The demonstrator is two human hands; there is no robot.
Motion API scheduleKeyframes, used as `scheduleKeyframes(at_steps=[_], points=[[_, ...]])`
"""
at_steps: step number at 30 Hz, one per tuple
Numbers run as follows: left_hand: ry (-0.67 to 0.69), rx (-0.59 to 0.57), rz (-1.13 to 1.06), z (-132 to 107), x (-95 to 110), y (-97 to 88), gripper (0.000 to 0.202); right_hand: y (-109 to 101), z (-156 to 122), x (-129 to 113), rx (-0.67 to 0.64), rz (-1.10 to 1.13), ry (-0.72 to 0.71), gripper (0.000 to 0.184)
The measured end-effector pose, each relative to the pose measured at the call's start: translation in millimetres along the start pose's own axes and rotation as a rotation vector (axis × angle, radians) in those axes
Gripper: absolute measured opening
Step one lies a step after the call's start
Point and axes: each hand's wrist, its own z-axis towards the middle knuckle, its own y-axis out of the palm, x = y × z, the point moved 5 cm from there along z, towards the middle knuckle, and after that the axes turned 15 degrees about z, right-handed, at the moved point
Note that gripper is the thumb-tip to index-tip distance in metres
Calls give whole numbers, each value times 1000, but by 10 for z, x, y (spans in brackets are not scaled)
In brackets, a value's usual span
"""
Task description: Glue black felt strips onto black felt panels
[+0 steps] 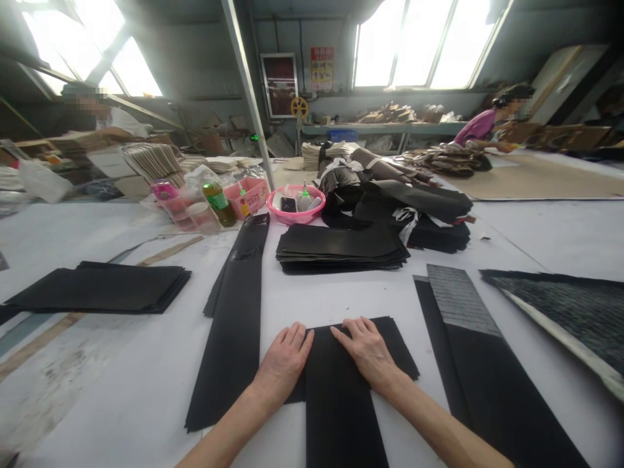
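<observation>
A black sheet of material (341, 396) lies flat on the white table (136, 390) right in front of me. My left hand (285, 361) rests palm down on its left edge, fingers together and pointing away. My right hand (365, 348) presses flat on its upper right part, fingers spread a little. Neither hand grips anything. A long black strip (238, 312) lies just left of my left hand.
Stacks of black sheets lie ahead (341, 250) and at the left (102, 286). Long black and grey-patterned pieces (463, 312) lie at the right. A pink bowl (302, 205), a green bottle (219, 203) and cups stand further back. Two people work at far tables.
</observation>
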Motion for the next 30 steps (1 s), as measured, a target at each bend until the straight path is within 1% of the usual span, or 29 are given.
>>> scheduleKeyframes(at_steps=[5, 7, 9, 11, 13, 17, 22, 26, 30], points=[[-29, 27, 24, -47, 22, 63, 45, -118, -165, 144, 52, -23, 40, 37], [-51, 57, -2, -73, 14, 89, 46, -132, -202, 209, 49, 30, 103, 37], [-77, 92, -50, -97, 0, 111, 45, -142, -203, 275, 39, 97, 181, 29], [-115, 126, -117, -116, -22, 129, 43, -168, -166, 318, 32, 140, 239, 17], [-145, 147, -176, -128, -38, 143, 42, -210, -97, 322, 29, 150, 264, 8], [-171, 157, -210, -141, -45, 160, 40, -234, 74, 228, -5, 170, 279, 10], [-192, 157, -237, -148, -47, 176, 36, -123, 225, 113, -87, 210, 305, 7], [-201, 161, -263, -152, -48, 200, 35, -75, 302, 170, -140, 270, 366, 9], [-216, 174, -293, -160, -50, 218, 32, -63, 340, 261, -188, 389, 445, 7]])
